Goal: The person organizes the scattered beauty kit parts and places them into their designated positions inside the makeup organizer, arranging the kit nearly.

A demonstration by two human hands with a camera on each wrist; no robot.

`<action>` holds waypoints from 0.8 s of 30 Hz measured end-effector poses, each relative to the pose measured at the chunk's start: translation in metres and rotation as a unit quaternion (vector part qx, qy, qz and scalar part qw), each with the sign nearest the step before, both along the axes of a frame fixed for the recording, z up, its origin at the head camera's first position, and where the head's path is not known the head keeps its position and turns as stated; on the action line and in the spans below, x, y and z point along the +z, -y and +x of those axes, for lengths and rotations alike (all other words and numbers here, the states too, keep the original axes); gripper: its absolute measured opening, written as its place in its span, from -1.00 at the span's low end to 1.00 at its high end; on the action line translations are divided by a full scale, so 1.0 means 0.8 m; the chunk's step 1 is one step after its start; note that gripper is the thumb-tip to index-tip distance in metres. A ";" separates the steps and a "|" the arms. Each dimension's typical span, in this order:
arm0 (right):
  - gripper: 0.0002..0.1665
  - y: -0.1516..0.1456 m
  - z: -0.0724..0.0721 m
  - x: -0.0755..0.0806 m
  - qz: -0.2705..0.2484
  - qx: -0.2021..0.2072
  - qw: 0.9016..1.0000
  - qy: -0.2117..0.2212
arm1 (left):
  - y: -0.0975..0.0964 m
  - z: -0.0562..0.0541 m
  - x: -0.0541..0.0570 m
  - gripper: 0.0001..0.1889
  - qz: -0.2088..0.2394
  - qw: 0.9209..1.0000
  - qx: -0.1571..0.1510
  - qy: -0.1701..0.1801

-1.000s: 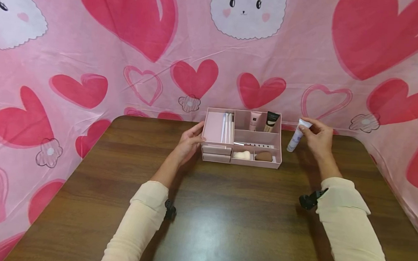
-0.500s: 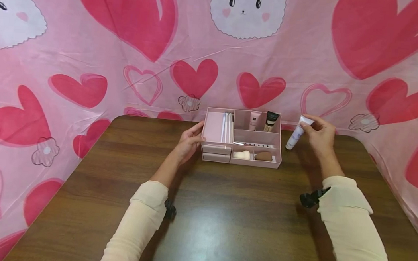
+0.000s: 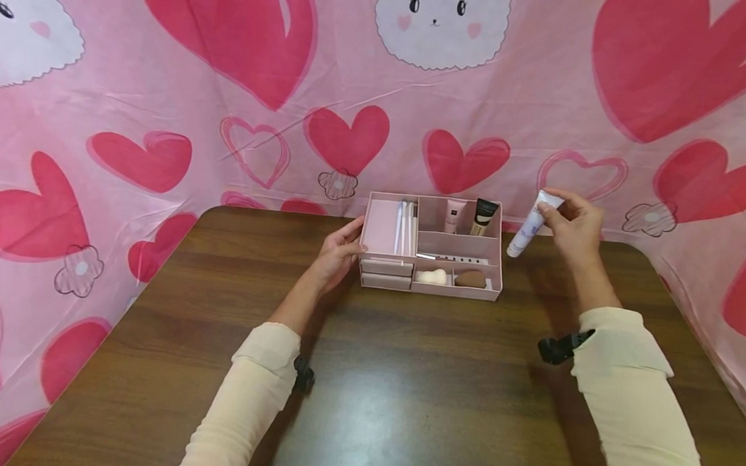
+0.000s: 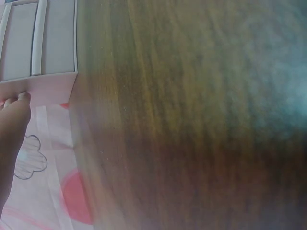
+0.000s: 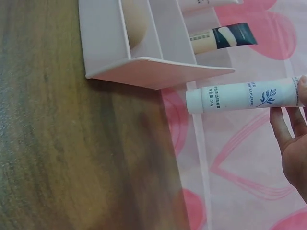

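Note:
A pink cosmetics organizer point(image 3: 455, 293) stands on the table near its back edge. My left hand point(image 3: 338, 258) rests against its left side with the fingers extended; in the left wrist view the fingertips point(image 4: 24, 96) touch the side wall. To the right of the organizer, my right hand point(image 3: 578, 228) pinches a white squeeze tube point(image 3: 527, 230) by its flat crimped end, cap pointing down and left. Blue lettering and a leafy sprig show on the tube point(image 5: 244, 96) in the right wrist view. A pink tube point(image 3: 454, 216) and a black-capped tube point(image 3: 483, 218) stand in the organizer's back compartment.
Slim white and pale sticks point(image 3: 407, 228) lie on the organizer's left top. Its middle section holds a thin brush-like item point(image 3: 455, 259); the front ones hold a cream sponge point(image 3: 433, 276) and a brown sponge point(image 3: 470, 279). A heart-print cloth point(image 3: 352, 53) hangs behind the wooden table point(image 3: 402, 391).
My right hand has lifted the white tube slightly upward, its cap end shifting a little left toward the organizer. My left hand and the organizer have stayed put.

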State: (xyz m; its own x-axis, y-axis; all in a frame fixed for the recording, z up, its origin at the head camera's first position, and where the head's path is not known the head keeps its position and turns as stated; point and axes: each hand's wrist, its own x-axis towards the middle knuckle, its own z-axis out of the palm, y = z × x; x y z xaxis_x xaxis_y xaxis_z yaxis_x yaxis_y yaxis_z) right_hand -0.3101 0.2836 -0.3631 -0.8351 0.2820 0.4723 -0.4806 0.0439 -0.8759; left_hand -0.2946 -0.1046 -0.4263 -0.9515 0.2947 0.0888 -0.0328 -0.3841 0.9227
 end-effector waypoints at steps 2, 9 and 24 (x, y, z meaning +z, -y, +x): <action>-0.66 -0.001 -0.004 0.000 -0.001 0.000 1.000 -0.003 | 0.000 0.000 0.000 -0.21 0.001 1.000 0.000 0.001; -0.63 0.001 -0.012 0.009 -0.012 0.012 1.000 -0.023 | 0.001 -0.001 -0.001 -0.21 -0.001 1.000 -0.001 -0.005; -0.68 0.024 -0.016 0.030 -0.021 0.019 0.998 -0.058 | 0.000 0.001 0.000 -0.21 0.004 1.000 -0.001 -0.002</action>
State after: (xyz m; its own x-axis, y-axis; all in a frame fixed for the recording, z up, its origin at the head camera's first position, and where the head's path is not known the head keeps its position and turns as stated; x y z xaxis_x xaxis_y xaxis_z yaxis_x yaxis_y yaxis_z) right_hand -0.3228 0.2640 -0.3394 -0.7860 0.2729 0.5547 -0.5791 -0.0113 -0.8152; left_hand -0.2941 -0.1045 -0.4263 -0.9507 0.2951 0.0953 -0.0292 -0.3913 0.9198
